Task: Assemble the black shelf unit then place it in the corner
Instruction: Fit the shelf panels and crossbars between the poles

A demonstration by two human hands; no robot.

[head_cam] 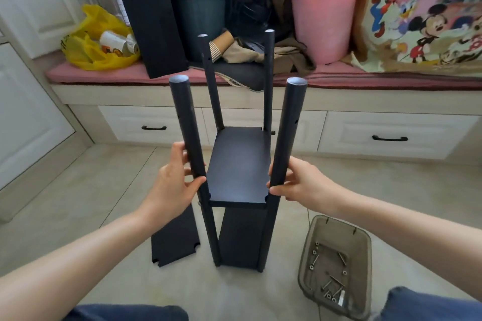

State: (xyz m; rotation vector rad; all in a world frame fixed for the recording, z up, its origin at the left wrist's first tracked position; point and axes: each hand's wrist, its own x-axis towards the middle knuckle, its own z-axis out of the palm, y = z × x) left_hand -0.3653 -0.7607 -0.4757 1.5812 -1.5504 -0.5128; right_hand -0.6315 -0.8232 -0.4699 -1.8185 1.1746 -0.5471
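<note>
Our knees [130, 314] in blue trousers edge the bottom of the head view. Between them and our hands the black shelf unit [242, 237] stands upright on the pale tiled floor [104, 190]. Our left hand [172, 187] curls fingers and thumb round the left front post [186, 125]. Our right hand [300, 185] pinches the right front post [289, 125] at the same level, just above the middle board [240, 167].

Above our hands the post tops splay apart with nothing tying them. We judge that pulling outward, or lifting by the posts, could rack the frame and strain its joints. Below our left hand a loose board [174, 240] lies flat. Below our right sits a tray [320, 229] of screws [331, 286], easy to kick over.

Beyond our hands runs a drawer bench [388, 135] with a pink cushion [104, 74], piled with a pink bucket [323, 18] and a yellow bag [96, 36]
</note>
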